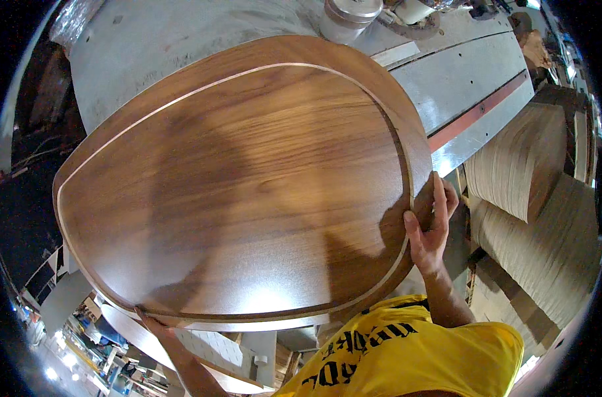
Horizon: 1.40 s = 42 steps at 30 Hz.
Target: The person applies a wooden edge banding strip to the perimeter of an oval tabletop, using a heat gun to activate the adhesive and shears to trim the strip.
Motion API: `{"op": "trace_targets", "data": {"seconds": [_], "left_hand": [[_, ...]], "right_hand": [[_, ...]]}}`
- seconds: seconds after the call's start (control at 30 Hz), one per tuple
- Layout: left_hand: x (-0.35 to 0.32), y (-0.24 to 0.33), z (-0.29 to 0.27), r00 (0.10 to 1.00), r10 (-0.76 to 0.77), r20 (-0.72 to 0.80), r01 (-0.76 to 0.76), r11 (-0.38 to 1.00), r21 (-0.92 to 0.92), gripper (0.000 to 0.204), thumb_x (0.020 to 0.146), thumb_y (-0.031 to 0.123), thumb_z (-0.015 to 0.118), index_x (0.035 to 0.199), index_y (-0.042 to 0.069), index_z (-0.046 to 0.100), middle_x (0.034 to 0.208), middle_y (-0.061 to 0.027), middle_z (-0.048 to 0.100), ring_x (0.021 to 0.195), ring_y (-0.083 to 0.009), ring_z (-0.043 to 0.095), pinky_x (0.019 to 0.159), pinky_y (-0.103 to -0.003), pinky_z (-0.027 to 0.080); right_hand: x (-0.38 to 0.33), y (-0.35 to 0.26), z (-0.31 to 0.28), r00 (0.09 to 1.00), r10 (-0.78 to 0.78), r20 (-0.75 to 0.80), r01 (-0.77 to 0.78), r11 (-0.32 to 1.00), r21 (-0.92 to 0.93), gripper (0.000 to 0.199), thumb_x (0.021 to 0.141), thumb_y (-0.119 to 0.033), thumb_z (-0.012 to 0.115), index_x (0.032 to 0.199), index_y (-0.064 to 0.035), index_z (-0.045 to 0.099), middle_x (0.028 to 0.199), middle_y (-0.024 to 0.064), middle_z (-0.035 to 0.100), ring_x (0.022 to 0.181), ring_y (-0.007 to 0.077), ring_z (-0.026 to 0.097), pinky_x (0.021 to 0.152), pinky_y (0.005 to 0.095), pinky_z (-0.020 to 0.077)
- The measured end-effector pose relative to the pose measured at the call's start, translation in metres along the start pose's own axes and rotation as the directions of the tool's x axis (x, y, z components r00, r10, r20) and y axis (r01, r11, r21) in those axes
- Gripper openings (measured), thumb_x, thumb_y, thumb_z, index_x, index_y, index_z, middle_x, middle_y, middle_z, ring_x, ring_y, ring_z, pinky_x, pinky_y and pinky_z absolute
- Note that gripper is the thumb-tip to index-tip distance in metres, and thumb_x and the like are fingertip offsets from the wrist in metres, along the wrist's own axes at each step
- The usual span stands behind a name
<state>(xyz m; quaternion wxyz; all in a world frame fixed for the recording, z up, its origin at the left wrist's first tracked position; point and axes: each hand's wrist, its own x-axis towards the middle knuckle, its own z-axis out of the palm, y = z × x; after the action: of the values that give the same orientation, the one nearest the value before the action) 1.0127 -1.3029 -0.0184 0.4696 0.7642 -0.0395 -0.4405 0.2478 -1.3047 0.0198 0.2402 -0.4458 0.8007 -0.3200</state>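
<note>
Item: rounded wooden panel (241, 185), walnut-coloured veneer, a pale inlaid line running just inside its rim. It lies nearly flat on the grey machine table (460, 73), filling the middle of the view; its near edge overhangs the table toward the person.

Long axis: runs from near left to far right, the broad end at the left, the narrower curve at the right.

Right hand (430, 228): at the panel's right edge, to the near right. Fingers are spread and laid up along the rim, thumb on the top face, so the hand clasps the edge. The panel lies left and far of this hand.

Left hand (156, 325): at the near-left edge, mostly hidden beneath the panel. Fingertips touch the rim from below; whether it closes on the edge I cannot tell. The panel lies far and right of this hand.

The two hands sit at roughly opposite ends of the near rim; the right one shows the firmer purchase.

Surroundings: metal cylinder (350, 16) at the table's far edge, just beyond the panel; stacks of pale curved plywood blanks (526, 172) at the right, apart from the panel.
</note>
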Motion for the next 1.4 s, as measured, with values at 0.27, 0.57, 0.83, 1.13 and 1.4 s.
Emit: {"op": "trace_targets", "data": {"seconds": [0.27, 0.57, 0.83, 1.13, 1.4], "left_hand": [[-0.027, -0.031, -0.035, 0.984, 0.15, -0.092, -0.134, 0.978, 0.16, 0.075, 0.095, 0.063, 0.057, 0.147, 0.011, 0.041, 0.144, -0.0132, 0.049, 0.128, -0.0317, 0.052, 0.108, -0.053, 0.047], [-0.071, -0.062, -0.047, 0.967, -0.086, 0.238, 0.129, 0.976, -0.176, 0.057, 0.093, 0.067, 0.056, 0.119, 0.017, 0.053, 0.12, -0.0079, 0.057, 0.11, -0.0281, 0.059, 0.093, -0.051, 0.051], [-0.129, -0.104, -0.026, 0.969, -0.207, 0.134, 0.239, 0.925, -0.295, 0.045, 0.078, 0.069, 0.07, 0.067, 0.027, 0.057, 0.076, 0.0034, 0.058, 0.077, -0.0247, 0.057, 0.075, -0.05, 0.05], [-0.168, -0.143, -0.018, 0.915, -0.309, -0.259, 0.213, 0.916, -0.339, 0.094, 0.09, 0.082, 0.038, 0.156, 0.016, 0.032, 0.157, -0.0167, 0.036, 0.141, -0.0413, 0.039, 0.11, -0.066, 0.039], [-0.186, -0.197, -0.061, 0.969, -0.24, -0.054, 0.209, 0.918, -0.338, 0.08, 0.078, 0.082, 0.054, 0.129, 0.02, 0.058, 0.132, -0.0114, 0.059, 0.119, -0.0347, 0.057, 0.093, -0.061, 0.05]], "right_hand": [[0.032, -0.006, 0.006, 0.96, -0.27, 0.079, 0.272, 0.962, -0.013, 0.06, 0.09, -0.002, 0.062, 0.148, 0.0, 0.047, 0.158, 0.0228, 0.035, 0.149, 0.0403, 0.028, 0.121, 0.0492, 0.0193], [0.068, -0.018, 0.007, 0.925, -0.311, 0.216, 0.33, 0.942, -0.055, 0.056, 0.092, 0.003, 0.056, 0.147, -0.0012, 0.049, 0.162, 0.0216, 0.032, 0.153, 0.0422, 0.022, 0.123, 0.0514, 0.0195], [0.102, -0.03, 0.009, 0.875, -0.391, 0.286, 0.423, 0.904, -0.058, 0.058, 0.089, 0.006, 0.056, 0.146, -0.0013, 0.049, 0.161, 0.0218, 0.033, 0.15, 0.0435, 0.028, 0.12, 0.0483, 0.0292], [0.138, -0.039, 0.016, 0.814, -0.474, 0.335, 0.501, 0.865, 0.005, 0.057, 0.089, 0.005, 0.056, 0.145, -0.0015, 0.049, 0.161, 0.02, 0.034, 0.149, 0.0414, 0.031, 0.119, 0.046, 0.0319], [0.166, -0.049, 0.025, 0.73, -0.591, 0.345, 0.617, 0.786, 0.04, 0.053, 0.089, 0.004, 0.058, 0.141, -0.0079, 0.055, 0.16, 0.0172, 0.036, 0.15, 0.0443, 0.026, 0.12, 0.05, 0.031]]}}
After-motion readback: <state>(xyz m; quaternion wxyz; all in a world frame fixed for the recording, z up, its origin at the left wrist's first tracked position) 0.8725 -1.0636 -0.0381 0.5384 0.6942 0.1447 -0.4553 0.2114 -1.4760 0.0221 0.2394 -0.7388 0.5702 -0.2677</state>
